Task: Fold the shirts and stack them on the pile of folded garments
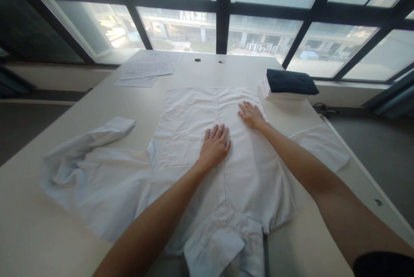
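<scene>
A white button-up shirt (187, 130) lies front-up and spread on the pale table (64, 234), collar toward me. My left hand (215, 144) rests flat on the shirt's button placket near the middle, fingers stretched out. My right hand (251, 115) lies flat on the shirt's right front, further from me, fingers also extended. The left sleeve (87, 147) stretches out crumpled to the left. The right sleeve (320, 147) lies toward the table's right edge.
A stack of folded clothes (287, 84), dark garment on top of white ones, sits at the back right. Sheets of paper (147, 70) lie at the back left. Large windows run behind the table. The table's right edge drops to a grey floor.
</scene>
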`<state>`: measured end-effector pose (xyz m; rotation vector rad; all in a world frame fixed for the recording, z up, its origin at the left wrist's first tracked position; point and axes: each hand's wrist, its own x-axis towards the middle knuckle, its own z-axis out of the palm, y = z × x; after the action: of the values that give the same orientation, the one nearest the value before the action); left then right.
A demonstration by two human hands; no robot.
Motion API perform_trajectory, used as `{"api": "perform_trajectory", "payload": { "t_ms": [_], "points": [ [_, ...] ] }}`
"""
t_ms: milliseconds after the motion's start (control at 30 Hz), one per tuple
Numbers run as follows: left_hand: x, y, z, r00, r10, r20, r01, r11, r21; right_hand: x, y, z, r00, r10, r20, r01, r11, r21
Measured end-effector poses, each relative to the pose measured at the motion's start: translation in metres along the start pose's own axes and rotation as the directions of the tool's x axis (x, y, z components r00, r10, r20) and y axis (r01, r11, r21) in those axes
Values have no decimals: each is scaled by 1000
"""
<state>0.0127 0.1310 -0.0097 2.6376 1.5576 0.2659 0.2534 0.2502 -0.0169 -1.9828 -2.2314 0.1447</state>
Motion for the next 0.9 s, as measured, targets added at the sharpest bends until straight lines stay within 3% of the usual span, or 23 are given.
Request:
{"api": "perform_trajectory", "payload": {
  "t_ms": [133, 400, 500, 567, 733, 800, 900],
  "points": [
    [0, 0, 0, 1000, -3, 4, 3, 1000, -3, 9, 25, -3, 995, 93, -22, -93, 996, -14],
    [-1, 1, -1, 1000, -4, -1, 4, 1000, -15, 7, 23, -7, 990, 108, -90, -112, 993, -36],
    [0, 1, -2, 1000, -3, -6, 2, 1000, -9, -1, 6, -11, 974, 108, -196, -123, 990, -65],
    [0, 2, -2, 1000, -1, -10, 1, 1000, -4, -11, -16, -11, 972, 41, -230, -58, 996, -67],
    [-1, 4, -4, 1000, 5, -21, -5, 1000, -17, -43, -79, 0, 979, -162, -126, 169, 985, 44],
    [-1, 4, -4, 1000, 6, -27, -7, 1000, -27, -52, -90, 5, 981, -170, -95, 177, 982, 73],
    [-1, 4, -4, 1000, 11, -19, -12, 1000, -29, -54, -86, 8, 990, -114, -83, 120, 990, 72]
  ]
}}
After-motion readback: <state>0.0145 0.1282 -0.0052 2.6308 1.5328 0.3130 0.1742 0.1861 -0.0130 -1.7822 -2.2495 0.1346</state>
